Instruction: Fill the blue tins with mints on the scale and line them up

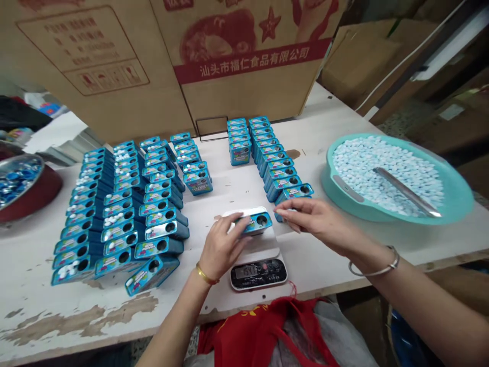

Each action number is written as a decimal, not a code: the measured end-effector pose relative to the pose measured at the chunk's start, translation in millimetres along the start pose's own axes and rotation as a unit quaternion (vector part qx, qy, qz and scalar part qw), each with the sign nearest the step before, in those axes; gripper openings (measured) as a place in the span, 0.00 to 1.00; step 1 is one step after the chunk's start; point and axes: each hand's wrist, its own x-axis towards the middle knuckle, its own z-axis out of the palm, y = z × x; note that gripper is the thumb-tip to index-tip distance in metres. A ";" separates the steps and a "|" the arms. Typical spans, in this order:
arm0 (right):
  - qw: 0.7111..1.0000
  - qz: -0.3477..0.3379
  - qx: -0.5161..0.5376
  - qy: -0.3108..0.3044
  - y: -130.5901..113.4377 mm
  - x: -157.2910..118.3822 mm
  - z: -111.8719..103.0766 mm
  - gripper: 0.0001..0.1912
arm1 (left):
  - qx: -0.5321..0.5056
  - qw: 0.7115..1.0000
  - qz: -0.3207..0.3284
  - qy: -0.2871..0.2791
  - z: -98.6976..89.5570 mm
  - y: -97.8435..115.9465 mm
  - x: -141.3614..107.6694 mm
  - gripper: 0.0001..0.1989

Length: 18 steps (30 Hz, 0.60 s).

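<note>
The scale had a glossy black plastic panel. Left of the scale, the rows of tins looked like shiny printed metal. Right of it, the basin was smooth, satiny plastic, the pellets inside looked matt and chalky, and the scoop was polished metal. Behind the scale, the carton was matt cardboard; the table under the scale was smooth with rough, worn patches; in front of the scale, the apron was creased cloth.
</note>
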 end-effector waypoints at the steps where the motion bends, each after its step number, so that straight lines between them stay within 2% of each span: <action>1: 0.999 0.014 0.031 0.013 9.0 -4.2 -4.5 0.18 | 0.031 0.999 0.027 -0.014 1.1 0.2 8.5 0.22; 3: 0.995 0.055 0.079 0.036 28.7 -13.4 -13.1 0.19 | 0.081 0.994 0.055 -0.049 0.9 -0.3 24.7 0.19; 7: 0.982 0.116 0.135 0.069 59.3 -32.0 -21.4 0.21 | 0.140 0.975 0.091 -0.150 -7.7 -2.8 54.8 0.23; 9: 0.976 0.134 0.151 0.076 66.9 -39.1 -20.2 0.22 | 0.141 0.972 0.102 -0.161 -11.4 -7.9 69.5 0.24; 11: 0.971 0.150 0.166 0.078 72.5 -43.3 -17.0 0.22 | 0.132 0.978 0.093 -0.133 -10.4 -18.9 84.1 0.23; 13: 0.967 0.162 0.180 0.076 79.1 -44.2 -13.3 0.23 | 0.122 0.987 0.064 -0.082 -3.3 -36.9 99.5 0.23; 15: 0.964 0.165 0.192 0.076 87.6 -42.4 -9.7 0.24 | 0.114 0.993 0.025 -0.036 8.9 -60.1 116.4 0.24; 18: 0.961 0.162 0.210 0.074 100.1 -38.1 -5.4 0.25 | 0.116 0.993 -0.028 -0.017 30.7 -95.4 144.3 0.25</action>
